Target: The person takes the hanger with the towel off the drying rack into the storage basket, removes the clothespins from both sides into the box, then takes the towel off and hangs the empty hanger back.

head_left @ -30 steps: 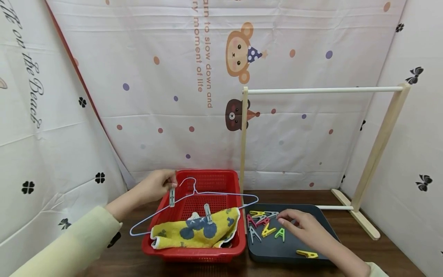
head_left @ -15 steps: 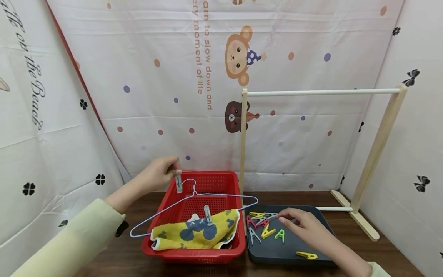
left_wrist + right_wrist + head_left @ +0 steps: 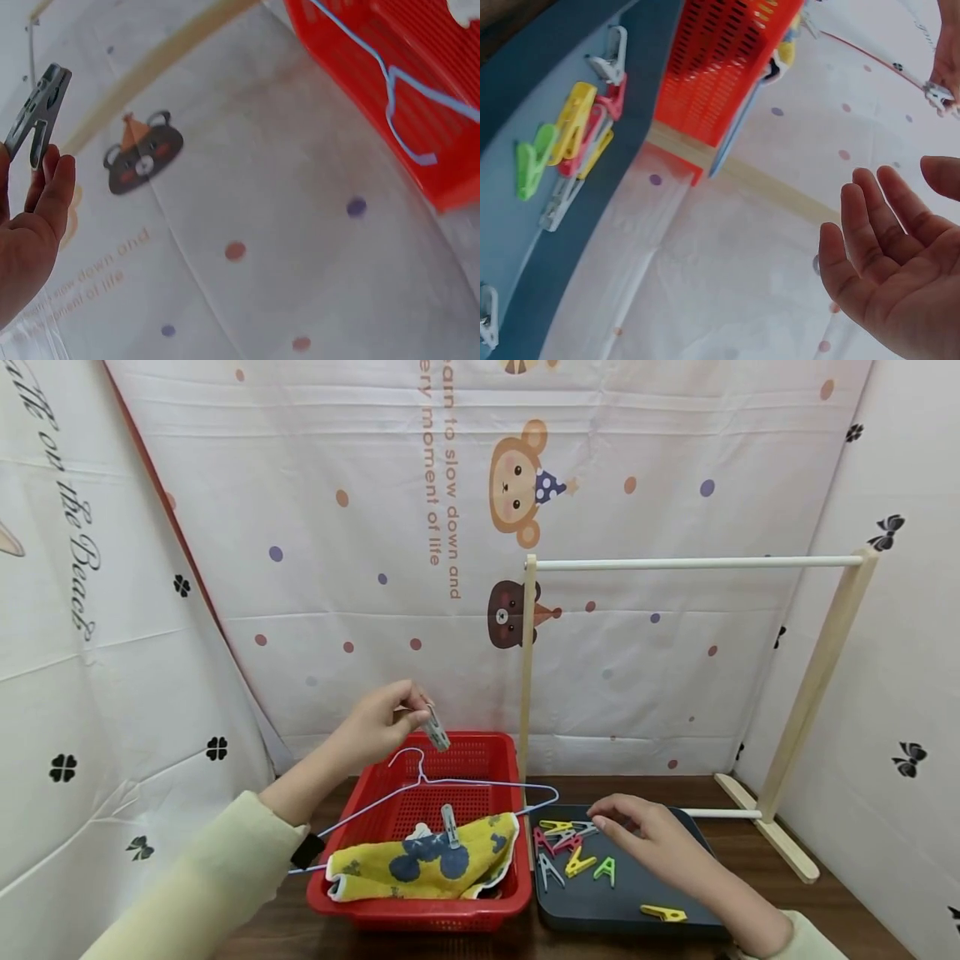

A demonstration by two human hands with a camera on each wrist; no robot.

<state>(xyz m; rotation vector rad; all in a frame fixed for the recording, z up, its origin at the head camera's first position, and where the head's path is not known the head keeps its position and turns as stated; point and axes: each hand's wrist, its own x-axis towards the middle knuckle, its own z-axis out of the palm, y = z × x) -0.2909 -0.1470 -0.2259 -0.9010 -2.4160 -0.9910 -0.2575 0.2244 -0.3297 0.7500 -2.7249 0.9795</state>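
My left hand (image 3: 378,722) pinches a grey clothespin (image 3: 437,731) by one end, above the back of the red basket (image 3: 420,907); the left wrist view shows this clothespin (image 3: 41,109) between thumb and fingers. Below it, a light-blue hanger (image 3: 480,782) lies across the basket, with a yellow towel (image 3: 408,870) over its lower part. Another grey clothespin (image 3: 450,825) is on the towel's upper edge. My right hand (image 3: 660,839) hovers over the dark tray (image 3: 600,906), fingers relaxed; in the right wrist view its palm (image 3: 907,277) holds nothing.
Several clothespins, among them a green clothespin (image 3: 605,870) and a yellow clothespin (image 3: 663,913), lie in the tray. Behind the tray stands a wooden rack with a white top bar (image 3: 697,563). Printed white cloth (image 3: 337,560) closes off the back and sides.
My left hand has lifted its clothespin from beside the hanger's left arm, moving up and right over the basket. The clothespin now tilts. My right hand has shifted slightly left and up.
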